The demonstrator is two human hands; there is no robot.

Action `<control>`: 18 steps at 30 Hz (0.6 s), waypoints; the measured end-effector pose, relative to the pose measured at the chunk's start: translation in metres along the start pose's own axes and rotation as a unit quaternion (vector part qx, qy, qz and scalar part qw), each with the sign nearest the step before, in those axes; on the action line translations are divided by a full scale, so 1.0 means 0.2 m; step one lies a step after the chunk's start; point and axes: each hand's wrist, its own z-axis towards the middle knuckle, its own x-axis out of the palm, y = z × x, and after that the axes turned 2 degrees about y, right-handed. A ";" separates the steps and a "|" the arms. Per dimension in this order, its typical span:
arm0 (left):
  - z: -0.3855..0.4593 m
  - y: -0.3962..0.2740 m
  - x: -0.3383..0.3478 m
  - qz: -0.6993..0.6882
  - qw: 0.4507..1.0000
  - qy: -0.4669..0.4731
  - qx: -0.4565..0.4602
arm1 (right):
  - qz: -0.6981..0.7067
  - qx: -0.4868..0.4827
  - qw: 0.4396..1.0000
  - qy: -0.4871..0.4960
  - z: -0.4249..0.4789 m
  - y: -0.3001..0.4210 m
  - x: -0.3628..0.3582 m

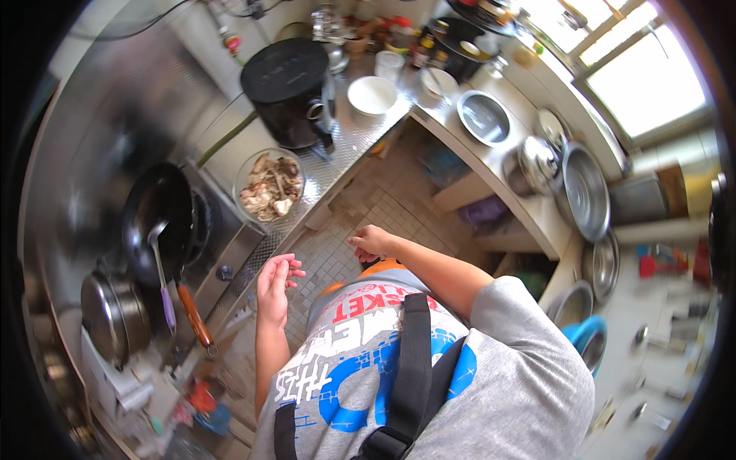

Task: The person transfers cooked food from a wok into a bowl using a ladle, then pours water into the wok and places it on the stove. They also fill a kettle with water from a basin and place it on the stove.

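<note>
My left hand (279, 282) is held in the air beside the front edge of the counter, palm turned inward and fingers apart. It holds nothing. In front of my waist is my right hand (371, 241), its fingers loosely bent, with no object visible in it. Closest to the left hand on the metal-topped counter (319, 184) stands a clear glass bowl (236, 184) of brown and whitish food pieces, with what looks like a spoon among them. Behind that bowl is a black air fryer (284, 86). Neither hand touches anything.
A black wok (141, 230) with a wooden handle (194, 313) and a purple-handled ladle (167, 305) sits on the stove at left. Beside it stands a steel pot (106, 319). A white bowl (372, 95) and steel basins (586, 190) line the counters.
</note>
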 end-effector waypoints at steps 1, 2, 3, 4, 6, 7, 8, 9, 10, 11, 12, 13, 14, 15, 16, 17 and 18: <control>0.01 0.01 -0.01 0.014 0.999 0.033 -0.005 | 0.028 0.007 0.999 -0.026 -0.08 -0.08 0.00; 0.01 0.00 -0.01 0.025 0.998 0.065 -0.003 | 0.056 0.015 0.997 -0.049 -0.16 -0.18 0.03; -0.01 0.01 0.00 0.035 0.995 0.097 -0.005 | 0.107 0.027 0.990 -0.084 -0.22 -0.26 0.05; -0.04 0.02 0.00 0.044 0.991 0.126 -0.007 | 0.150 0.034 0.980 -0.124 -0.32 -0.32 0.08; -0.10 0.06 -0.04 0.070 0.977 0.200 -0.008 | 0.242 0.029 0.949 -0.200 -0.49 -0.45 0.18; -0.15 0.09 -0.05 0.090 0.968 0.234 -0.027 | 0.289 0.025 0.928 -0.232 -0.59 -0.55 0.27; -0.22 0.12 -0.06 0.110 0.956 0.268 -0.050 | 0.326 0.032 0.908 -0.263 -0.75 -0.57 0.39; -0.28 0.16 -0.08 0.129 0.944 0.296 -0.066 | 0.335 0.046 0.905 -0.259 -0.82 -0.66 0.54; -0.32 0.19 -0.11 0.171 0.929 0.316 -0.089 | 0.347 0.054 0.901 -0.255 -0.89 -0.74 0.68; -0.37 0.24 -0.13 0.170 0.921 0.336 -0.104 | 0.362 0.061 0.895 -0.253 -0.95 -0.80 0.84; -0.41 0.28 -0.16 0.171 0.911 0.355 -0.119 | 0.344 0.064 0.906 -0.237 -1.06 -0.78 0.96; -0.44 0.30 -0.14 0.171 0.899 0.382 -0.130 | 0.346 0.052 0.909 -0.227 -1.11 -0.86 1.10; -0.48 0.33 -0.12 0.182 0.884 0.402 -0.152 | 0.359 0.051 0.901 -0.239 -1.17 -0.90 1.23; -0.52 0.35 -0.07 0.207 0.865 0.435 -0.141 | 0.374 0.049 0.890 -0.254 -1.25 -0.94 1.35; -0.56 0.36 -0.01 0.234 0.845 0.464 -0.125 | 0.399 0.044 0.873 -0.276 -1.32 -1.02 1.43; -0.62 0.36 0.03 0.259 0.825 0.490 -0.111 | 0.423 0.040 0.856 -0.294 -1.38 -1.09 1.54; -0.69 0.36 0.11 0.263 0.807 0.522 -0.089 | 0.449 0.036 0.837 -0.312 -1.44 -1.17 1.67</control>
